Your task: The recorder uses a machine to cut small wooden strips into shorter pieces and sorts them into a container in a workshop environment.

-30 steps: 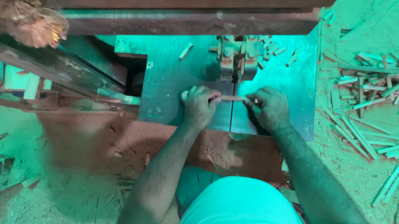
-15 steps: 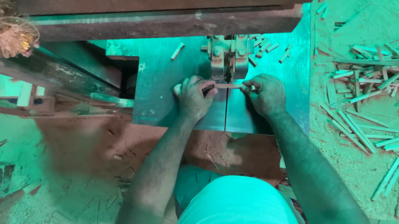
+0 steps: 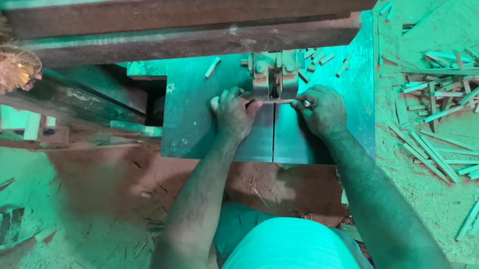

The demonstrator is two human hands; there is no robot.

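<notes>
1. The heavy wooden beam point(image 3: 163, 9) crosses the upper frame above the work area.
2. The flat metal saw table point(image 3: 192, 115) lies below the beam, with sawdust on the ground around it.
3. The pile of cut wooden sticks point(image 3: 471, 106) lies well apart to the right of the table.
4. The blade guide point(image 3: 273, 76) stands at the table's far middle, small offcuts beside it.
5. The left hand point(image 3: 233, 111) pinches the left end of the thin wooden strip point(image 3: 276, 101), fingers closed on it.
6. The right hand point(image 3: 322, 109) grips the strip's right end, fingers closed.
7. The strip lies across the table just in front of the blade guide, between both hands.
</notes>
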